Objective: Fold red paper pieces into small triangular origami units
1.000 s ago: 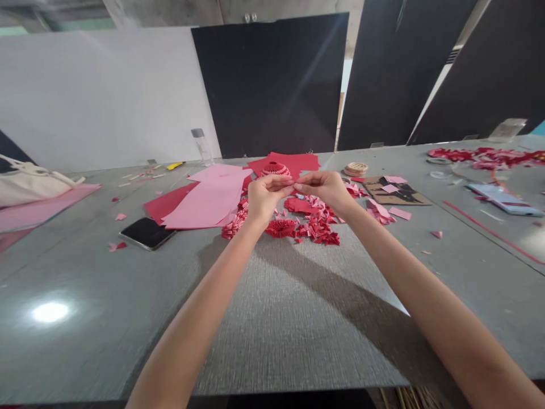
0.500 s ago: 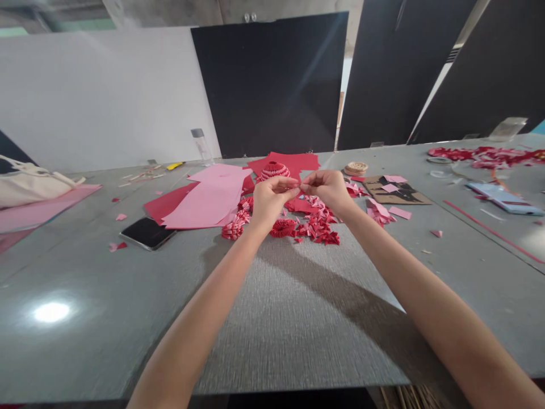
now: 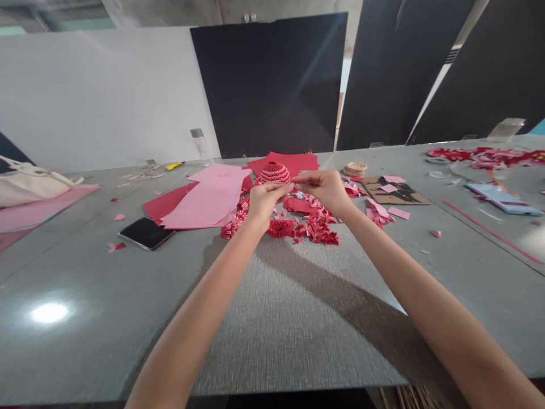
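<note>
Folded paper bits (image 3: pixel 319 227), red and pink, are heaped on the gray table (image 3: pixel 306 324) near both hands. Left hand (image 3: pixel 263 203) and right hand (image 3: pixel 327 190) are pinched, fingertips together, but honestly can't tell what's in there, too small. Striped paper ball (image 3: pixel 275 172) sits just behind, pink sheets (image 3: pixel 208 196) off to the left.

A grey worktop (image 3: pixel 298 329) carries red sheets (image 3: pixel 166 204), folded paper pieces (image 3: pixel 317 227), a dark phone (image 3: pixel 147 233), a capped bottle (image 3: pixel 201 146) and brown cardboard (image 3: pixel 395 195)
</note>
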The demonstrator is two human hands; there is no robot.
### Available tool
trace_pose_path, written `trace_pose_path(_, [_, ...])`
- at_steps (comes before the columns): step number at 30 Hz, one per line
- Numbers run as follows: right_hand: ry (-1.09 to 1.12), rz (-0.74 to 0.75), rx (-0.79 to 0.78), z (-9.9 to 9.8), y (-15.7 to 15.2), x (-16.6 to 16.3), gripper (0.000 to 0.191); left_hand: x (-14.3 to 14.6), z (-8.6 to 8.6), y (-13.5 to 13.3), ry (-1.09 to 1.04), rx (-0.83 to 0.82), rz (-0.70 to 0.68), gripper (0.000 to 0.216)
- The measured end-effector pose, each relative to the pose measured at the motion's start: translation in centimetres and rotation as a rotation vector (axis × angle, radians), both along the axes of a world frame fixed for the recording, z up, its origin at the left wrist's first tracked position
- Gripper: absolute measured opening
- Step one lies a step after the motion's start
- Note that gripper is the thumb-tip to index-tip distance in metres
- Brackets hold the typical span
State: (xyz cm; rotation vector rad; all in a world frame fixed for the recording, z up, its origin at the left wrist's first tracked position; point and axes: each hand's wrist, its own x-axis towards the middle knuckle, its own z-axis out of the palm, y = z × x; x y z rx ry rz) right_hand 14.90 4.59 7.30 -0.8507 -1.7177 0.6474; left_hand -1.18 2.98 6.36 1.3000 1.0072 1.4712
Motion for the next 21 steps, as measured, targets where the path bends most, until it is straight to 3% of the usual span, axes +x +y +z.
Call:
trace_pose_path(6, [-0.063,0.156,-0.072,0.5,-1.0,-0.5,0.029,-0.1,0.2,0.1,-0.109,-0.132,-0.032,0.007])
trace_pose_path(12, [0.027,0.176,-0.101,0.2,-0.7,0.1,0.029,-0.2,0.0,0.3,-0.118,-0.113,-0.065,0.005])
trace_pose_path(17, [0.107,0.045,-0.042,-0.1,0.2,0.8,0.028,-0.5,0.2,0.2,-0.085,-0.084,-0.046,0.008])
trace_pose_path(21, [0.093,0.113,-0.084,-0.2,0.5,1.0,0.031,-0.6,0.3,0.3,-0.109,-0.033,-0.089,0.015])
